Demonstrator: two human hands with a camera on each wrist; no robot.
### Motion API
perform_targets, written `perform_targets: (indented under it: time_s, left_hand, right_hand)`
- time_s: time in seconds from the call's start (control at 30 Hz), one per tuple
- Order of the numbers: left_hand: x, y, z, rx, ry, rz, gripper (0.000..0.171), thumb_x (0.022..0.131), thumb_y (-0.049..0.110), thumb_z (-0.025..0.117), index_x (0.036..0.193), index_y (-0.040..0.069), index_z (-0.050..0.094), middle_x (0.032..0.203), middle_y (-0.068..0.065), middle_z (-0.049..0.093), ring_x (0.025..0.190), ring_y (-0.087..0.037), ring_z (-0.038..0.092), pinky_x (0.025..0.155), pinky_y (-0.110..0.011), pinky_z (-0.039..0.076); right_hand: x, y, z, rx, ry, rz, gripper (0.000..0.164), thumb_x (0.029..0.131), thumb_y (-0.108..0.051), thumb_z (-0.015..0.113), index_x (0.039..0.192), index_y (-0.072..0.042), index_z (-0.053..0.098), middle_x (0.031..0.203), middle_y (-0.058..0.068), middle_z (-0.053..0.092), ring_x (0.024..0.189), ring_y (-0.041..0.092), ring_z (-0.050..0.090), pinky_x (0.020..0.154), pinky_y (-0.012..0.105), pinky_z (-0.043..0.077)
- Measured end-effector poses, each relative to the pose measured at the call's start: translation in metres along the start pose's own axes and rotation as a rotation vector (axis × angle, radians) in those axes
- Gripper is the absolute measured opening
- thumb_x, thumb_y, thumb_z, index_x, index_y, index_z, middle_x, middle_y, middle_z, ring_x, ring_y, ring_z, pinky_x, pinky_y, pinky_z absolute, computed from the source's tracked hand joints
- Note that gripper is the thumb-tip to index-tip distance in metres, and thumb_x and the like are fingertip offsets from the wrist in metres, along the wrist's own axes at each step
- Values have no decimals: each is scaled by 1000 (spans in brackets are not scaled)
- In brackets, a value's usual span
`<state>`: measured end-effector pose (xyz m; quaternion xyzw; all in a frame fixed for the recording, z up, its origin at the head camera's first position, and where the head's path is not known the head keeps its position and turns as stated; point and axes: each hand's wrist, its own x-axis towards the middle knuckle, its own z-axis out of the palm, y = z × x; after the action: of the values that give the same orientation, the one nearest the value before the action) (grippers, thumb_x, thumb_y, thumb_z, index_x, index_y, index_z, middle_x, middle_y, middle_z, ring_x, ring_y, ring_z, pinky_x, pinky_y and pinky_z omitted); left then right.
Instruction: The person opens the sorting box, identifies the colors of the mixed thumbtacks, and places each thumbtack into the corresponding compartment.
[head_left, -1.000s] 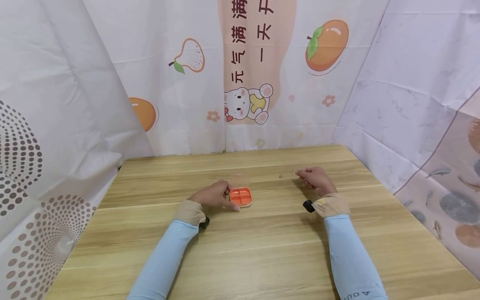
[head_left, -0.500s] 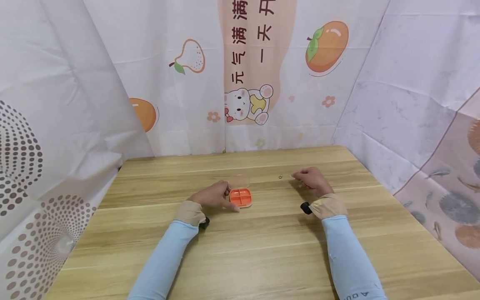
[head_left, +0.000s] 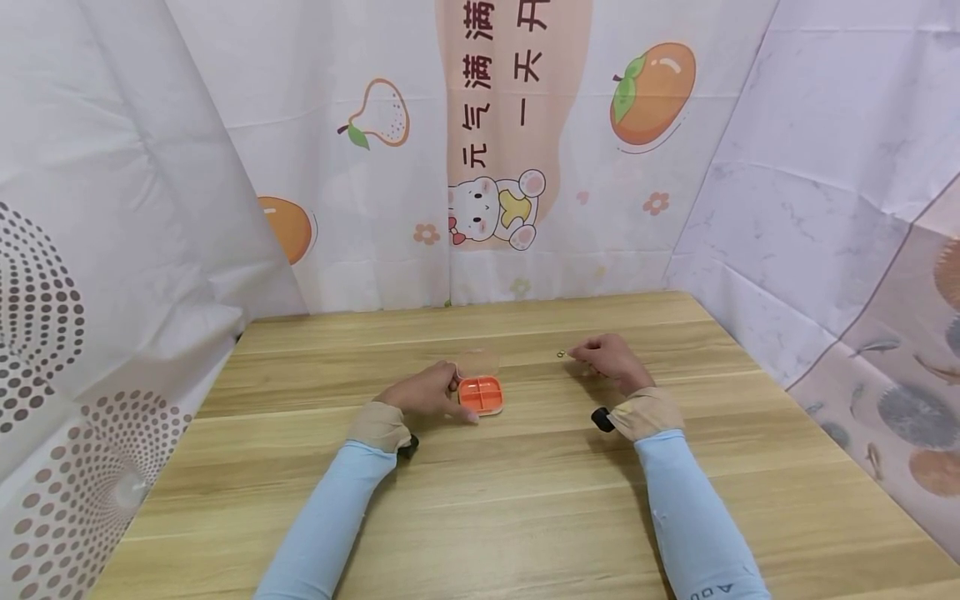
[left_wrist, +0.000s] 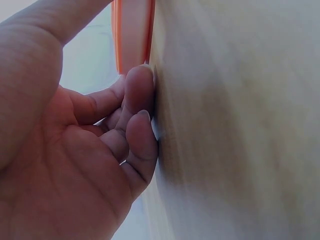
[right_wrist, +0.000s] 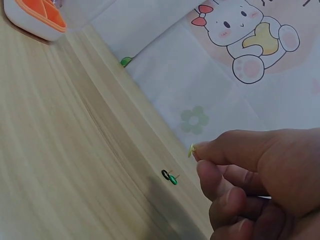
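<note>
An orange-and-white compartment box (head_left: pixel 481 395) stands on the table with its clear lid (head_left: pixel 477 363) folded back. My left hand (head_left: pixel 429 390) grips it from the left, thumb along the front edge and fingers at the back corner; the left wrist view shows fingertips low against its side. My right hand (head_left: pixel 611 358) pinches a small yellow ring-like piece (right_wrist: pixel 191 150) between thumb and index finger, the other fingers curled under. Just left of that hand lie a black ring-like piece (right_wrist: pixel 165 174) and a green one (right_wrist: pixel 173 180), with thin stems.
The wooden table (head_left: pixel 480 500) spreads around both hands. A printed curtain (head_left: pixel 375 192) hangs behind its back edge, and more cloth hangs at the left and right sides.
My right hand has moved left with the yellow piece, closer to the black and green pieces. The left hand and the box stay where they were.
</note>
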<state>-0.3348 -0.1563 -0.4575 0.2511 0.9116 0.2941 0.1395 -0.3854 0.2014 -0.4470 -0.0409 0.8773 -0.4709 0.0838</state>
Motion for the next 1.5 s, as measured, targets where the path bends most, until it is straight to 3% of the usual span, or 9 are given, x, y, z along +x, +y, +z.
perform_targets:
  time_s: [0.47, 1.03, 1.2, 1.5]
  left_hand:
    - [0, 0, 0, 0, 0, 3, 66, 71, 52, 82, 108, 7, 50, 101, -8, 50, 88, -19, 45, 73, -29, 41]
    - [1, 0, 1, 2, -1, -9, 66, 71, 51, 82, 108, 8, 51, 101, -7, 51, 88, -19, 46, 72, -28, 41]
    - [0, -1, 1, 3, -2, -7, 66, 71, 52, 82, 108, 7, 50, 101, -7, 51, 88, -19, 46, 72, -28, 42]
    - [2, -5, 2, -14, -5, 8, 66, 71, 53, 82, 109, 8, 51, 100, -7, 52, 87, -19, 46, 71, -29, 42]
  right_hand:
    - [-2, -10, 12, 33, -42, -42, 34, 95, -29, 64, 112, 0, 69, 99, 10, 61, 75, 26, 51, 72, 38, 45]
    - [-1, -18, 21, 44, -89, -85, 36, 94, -28, 65, 109, 4, 68, 87, 6, 58, 68, 21, 46, 67, 37, 42]
    - [-1, -21, 27, 29, -101, -90, 33, 94, -28, 66, 107, 2, 70, 90, 11, 60, 72, 24, 47, 67, 36, 43]
    - [-1, -28, 39, 45, -148, -92, 32, 92, -31, 68, 107, -3, 72, 91, 19, 59, 66, 22, 45, 59, 32, 38]
